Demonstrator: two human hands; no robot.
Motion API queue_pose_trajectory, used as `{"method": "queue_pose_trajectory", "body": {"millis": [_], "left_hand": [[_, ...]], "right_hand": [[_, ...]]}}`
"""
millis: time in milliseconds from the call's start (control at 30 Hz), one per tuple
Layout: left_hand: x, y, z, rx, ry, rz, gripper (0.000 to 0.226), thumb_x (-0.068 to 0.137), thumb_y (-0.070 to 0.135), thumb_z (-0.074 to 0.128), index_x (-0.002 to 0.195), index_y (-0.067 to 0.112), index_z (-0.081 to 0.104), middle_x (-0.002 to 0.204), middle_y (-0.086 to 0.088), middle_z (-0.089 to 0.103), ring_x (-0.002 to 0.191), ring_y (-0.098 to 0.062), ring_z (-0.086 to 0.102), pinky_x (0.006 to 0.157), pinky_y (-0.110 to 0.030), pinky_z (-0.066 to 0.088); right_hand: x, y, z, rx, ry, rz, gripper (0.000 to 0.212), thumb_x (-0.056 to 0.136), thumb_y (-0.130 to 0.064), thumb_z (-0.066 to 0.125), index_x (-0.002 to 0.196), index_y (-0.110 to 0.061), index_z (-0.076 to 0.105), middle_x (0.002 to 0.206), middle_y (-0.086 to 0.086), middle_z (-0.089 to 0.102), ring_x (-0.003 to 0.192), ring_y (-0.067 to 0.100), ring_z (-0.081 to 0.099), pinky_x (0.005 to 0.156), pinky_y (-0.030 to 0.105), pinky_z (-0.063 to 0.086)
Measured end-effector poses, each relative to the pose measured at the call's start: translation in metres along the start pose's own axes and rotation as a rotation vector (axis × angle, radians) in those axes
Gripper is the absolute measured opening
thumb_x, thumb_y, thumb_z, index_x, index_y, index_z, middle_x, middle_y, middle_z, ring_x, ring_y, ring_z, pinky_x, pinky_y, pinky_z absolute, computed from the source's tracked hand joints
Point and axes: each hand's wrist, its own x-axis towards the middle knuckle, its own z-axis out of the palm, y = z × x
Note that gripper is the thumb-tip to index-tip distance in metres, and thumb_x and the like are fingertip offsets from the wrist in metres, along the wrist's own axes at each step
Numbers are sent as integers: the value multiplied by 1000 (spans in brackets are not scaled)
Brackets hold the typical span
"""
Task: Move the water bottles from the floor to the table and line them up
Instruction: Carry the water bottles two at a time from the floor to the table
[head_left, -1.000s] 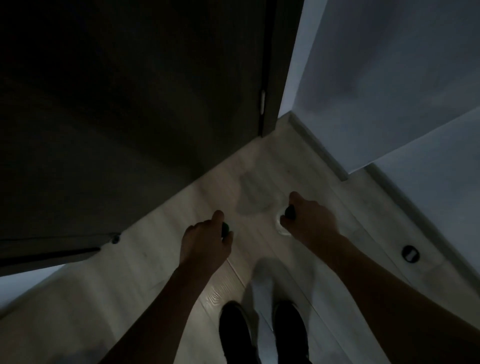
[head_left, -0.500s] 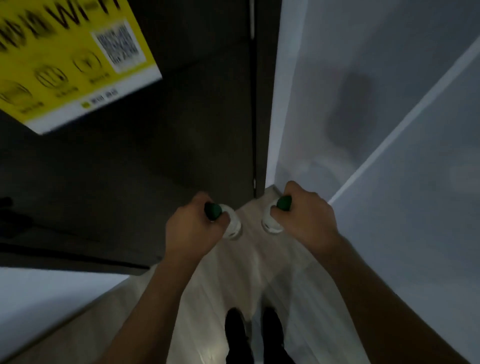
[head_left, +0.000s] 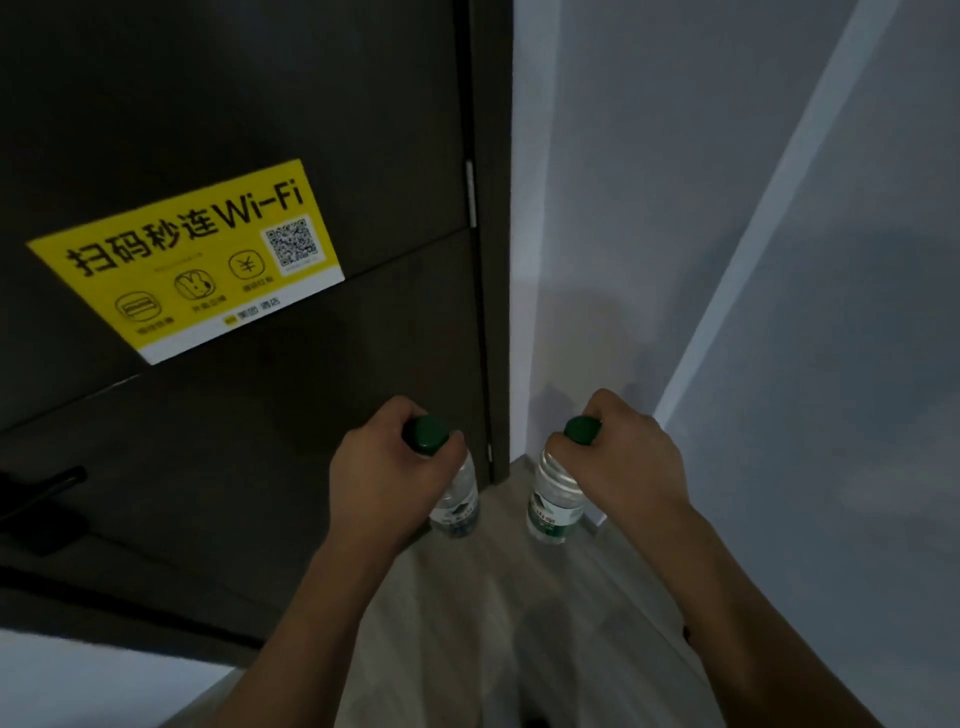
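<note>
dim, slightly soft picture, wide-angle bending at the edges.

- Water bottles: two. One hangs from my left hand (head_left: 387, 480), the left bottle (head_left: 457, 499); one hangs from my right hand (head_left: 626, 467), the right bottle (head_left: 553, 506).
- Green caps: two, one per bottle: left cap (head_left: 426, 432), right cap (head_left: 583, 430).
- Hands: two, each with my fingers curled round one bottle neck.
- Bottle labels: two, one on each bottle.
- Doors: one dark door (head_left: 260, 130).
- Yellow Wi-Fi stickers: one sticker (head_left: 187, 260) on the door.
- QR codes: one, on the sticker.
- Door handles: one handle (head_left: 36, 493), at left.
</note>
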Motion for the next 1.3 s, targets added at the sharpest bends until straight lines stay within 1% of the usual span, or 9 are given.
{"method": "queue_pose_trajectory", "body": {"millis": [200, 400, 533, 633, 800, 933, 1067, 1167, 1300], "left_hand": [[13, 5, 15, -119, -151, 97, 26, 74, 31, 80, 71, 26, 55, 62, 12, 61, 60, -3, 61, 50, -20, 43], [12, 38, 53, -154, -313, 258, 24, 69, 41, 73, 70, 28, 53, 72, 21, 62, 61, -2, 59, 51, -24, 40], [-4, 71, 78, -224, -404, 331, 24, 69, 41, 72, 69, 26, 53, 62, 13, 60, 54, -8, 57, 49, -26, 44], [-23, 96, 94, -249, -441, 371, 26, 67, 46, 69, 70, 26, 54, 61, 12, 60, 57, -7, 58, 54, -28, 47], [-76, 143, 115, -305, -527, 505, 25, 68, 46, 69, 68, 29, 50, 68, 18, 61, 59, -6, 57, 50, -24, 40], [-132, 180, 128, -319, -591, 565, 23, 66, 47, 66, 68, 29, 52, 67, 16, 61, 59, -8, 57, 50, -25, 42], [-200, 221, 138, -354, -687, 608, 23, 66, 45, 67, 69, 27, 54, 65, 13, 60, 58, -10, 56, 52, -31, 47], [-255, 255, 146, -385, -770, 632, 23, 66, 42, 69, 70, 23, 56, 62, 9, 60, 59, -15, 57, 55, -37, 49], [-332, 301, 156, -435, -866, 713, 23, 66, 37, 69, 69, 20, 55, 61, 7, 58, 55, -14, 53, 51, -33, 44]], "right_hand": [[-22, 4, -19, -38, 125, 156, 25, 77, -42, 64, 75, -27, 44, 60, -7, 56, 54, 9, 55, 48, 22, 34], [-60, 26, -53, -102, 274, 308, 26, 76, -44, 67, 76, -27, 47, 63, -10, 56, 54, 7, 54, 44, 22, 35], [-100, 47, -80, -135, 379, 407, 26, 77, -41, 67, 75, -25, 47, 62, -8, 56, 55, 11, 54, 47, 27, 42], [-131, 64, -98, -157, 445, 498, 26, 76, -39, 68, 75, -22, 47, 62, -6, 56, 56, 12, 54, 47, 26, 39], [-194, 94, -130, -149, 541, 614, 26, 75, -39, 68, 75, -21, 48, 61, -5, 57, 55, 15, 56, 50, 30, 47], [-255, 120, -159, -129, 601, 674, 25, 73, -41, 66, 74, -24, 48, 61, -6, 57, 54, 13, 55, 45, 25, 41], [-326, 147, -192, -125, 680, 736, 24, 73, -41, 64, 73, -23, 47, 59, -6, 56, 54, 13, 55, 47, 26, 41], [-384, 169, -217, -153, 751, 797, 26, 72, -41, 64, 72, -23, 45, 59, -6, 54, 53, 13, 53, 46, 26, 35], [-466, 193, -248, -180, 853, 899, 28, 69, -43, 62, 70, -22, 43, 57, -6, 53, 53, 13, 51, 45, 26, 33]]}}
